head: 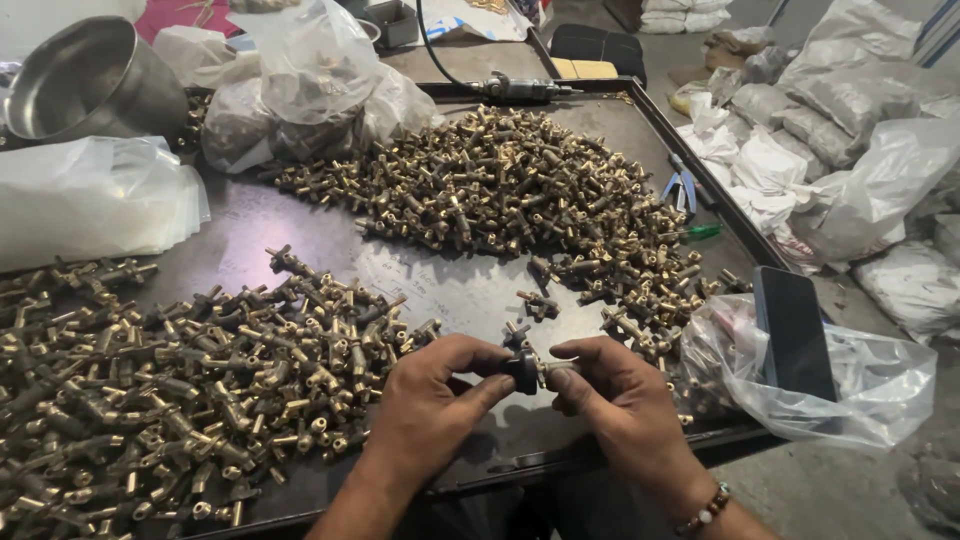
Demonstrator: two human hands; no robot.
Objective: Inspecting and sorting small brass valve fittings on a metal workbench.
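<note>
Your left hand point(425, 395) is curled, with thumb and forefinger pinched on a small dark round part point(525, 372). Your right hand point(615, 385) is likewise curled, its fingertips gripping a small brass fitting point(553, 370) that meets the dark part end to end. Both hands are closed on their parts; neither is released. The joined parts sit between the two hands, just above the near edge of the dark metal tray point(470, 290).

To the left of your left hand lies a large pile of brass fittings point(180, 380). A second pile point(520, 185) lies farther back, trailing down toward your right hand. A clear plastic bag point(860, 385) with a dark phone point(795, 335) on it rests just beside your right hand. A steel bowl point(85, 80) stands at the far left corner.
</note>
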